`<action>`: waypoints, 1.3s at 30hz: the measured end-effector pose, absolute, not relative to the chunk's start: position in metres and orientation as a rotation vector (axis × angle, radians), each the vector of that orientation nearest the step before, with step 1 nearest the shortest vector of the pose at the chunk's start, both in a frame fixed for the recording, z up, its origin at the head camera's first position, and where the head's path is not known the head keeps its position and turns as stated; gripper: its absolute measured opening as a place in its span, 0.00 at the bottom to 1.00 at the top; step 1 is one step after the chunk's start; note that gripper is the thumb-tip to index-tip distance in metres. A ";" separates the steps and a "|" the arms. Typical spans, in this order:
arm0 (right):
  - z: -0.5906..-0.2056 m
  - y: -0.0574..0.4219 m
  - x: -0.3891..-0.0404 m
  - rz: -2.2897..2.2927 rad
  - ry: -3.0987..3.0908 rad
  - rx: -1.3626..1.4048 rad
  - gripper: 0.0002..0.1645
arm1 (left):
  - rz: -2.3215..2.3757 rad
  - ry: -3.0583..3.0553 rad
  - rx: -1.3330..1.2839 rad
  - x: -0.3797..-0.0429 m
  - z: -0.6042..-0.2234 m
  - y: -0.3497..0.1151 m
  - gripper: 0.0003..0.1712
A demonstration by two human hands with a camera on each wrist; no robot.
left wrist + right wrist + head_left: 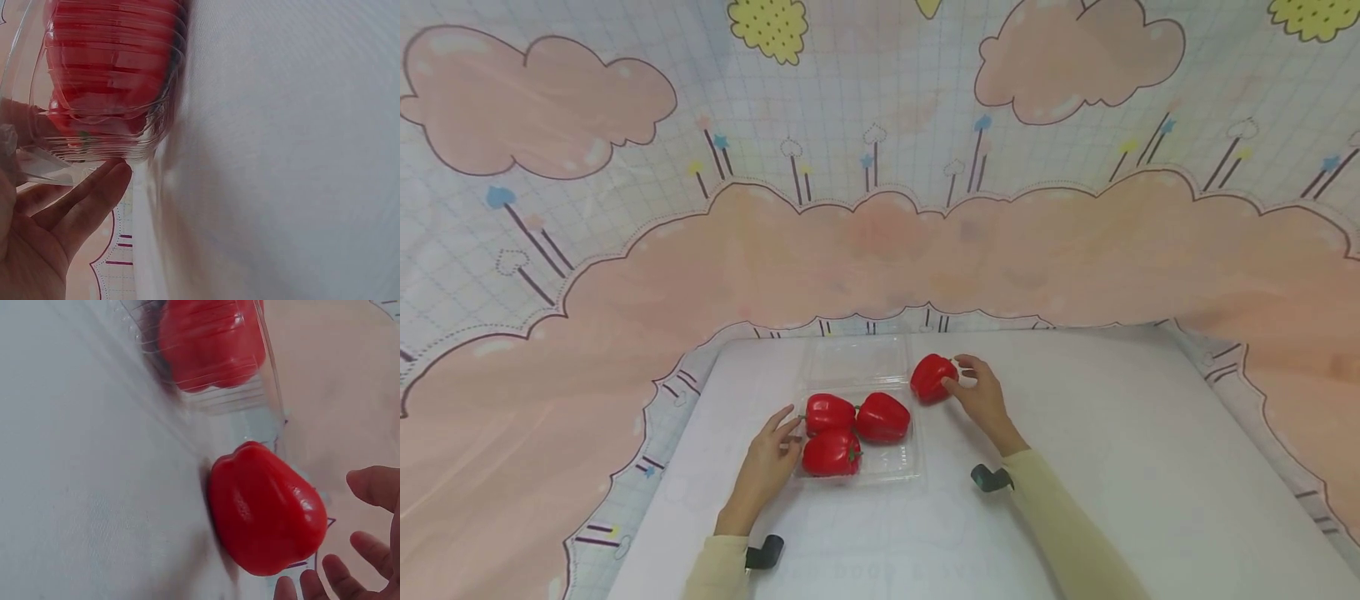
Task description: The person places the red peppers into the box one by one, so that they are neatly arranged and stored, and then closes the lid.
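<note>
Three red bell peppers (883, 418) sit in a clear plastic clamshell box (917, 467), whose lid (856, 362) lies folded back behind it. My left hand (767, 457) is at the box's left side, its fairly straight fingers (94, 194) right at the ribbed wall in the left wrist view. To the right of the lid, another red bell pepper (931, 379) lies on the table. Around its right side my right hand (981, 398) is spread. In the right wrist view, a gap shows between that pepper (265, 509) and the thumb (375, 487).
The white table (1075, 467) extends in front of and to both sides of the box. Behind it hangs a cloth (880, 250) printed with clouds. Dark camera mounts (991, 478) stick out from both wrists.
</note>
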State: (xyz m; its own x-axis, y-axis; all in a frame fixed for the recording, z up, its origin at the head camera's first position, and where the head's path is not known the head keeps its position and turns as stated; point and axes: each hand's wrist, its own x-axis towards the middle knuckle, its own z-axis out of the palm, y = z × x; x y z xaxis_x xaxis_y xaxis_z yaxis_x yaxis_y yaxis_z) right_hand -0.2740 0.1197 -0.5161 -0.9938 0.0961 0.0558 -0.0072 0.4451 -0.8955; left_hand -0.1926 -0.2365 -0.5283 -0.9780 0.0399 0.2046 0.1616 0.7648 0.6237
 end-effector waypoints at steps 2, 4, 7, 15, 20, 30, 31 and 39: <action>-0.519 0.120 -0.277 1.639 -2.595 -0.114 0.34 | -1.004 -2.779 -0.159 -0.193 -0.528 -0.236 0.24; -0.521 0.120 -0.281 1.681 -2.606 -0.149 0.35 | -1.001 -2.776 -0.157 -0.193 -0.528 -0.236 0.24; -0.525 0.119 -0.286 1.774 -2.622 -0.213 0.38 | -0.997 -2.772 -0.157 -0.193 -0.529 -0.237 0.24; -0.526 0.114 -0.293 1.893 -2.651 -0.292 0.45 | -0.987 -2.769 -0.166 -0.192 -0.529 -0.238 0.24; -0.526 0.111 -0.296 1.895 -2.661 -0.337 0.44 | -0.998 -2.773 -0.167 -0.192 -0.528 -0.237 0.24; -0.529 0.108 -0.300 1.868 -2.674 -0.397 0.40 | -0.991 -2.778 -0.164 -0.194 -0.530 -0.237 0.24; -0.529 0.108 -0.300 1.872 -2.670 -0.397 0.40 | -0.991 -2.777 -0.164 -0.194 -0.530 -0.237 0.24; -0.535 0.110 -0.297 1.852 -2.635 -0.342 0.37 | -0.978 -2.786 -0.167 -0.193 -0.529 -0.236 0.25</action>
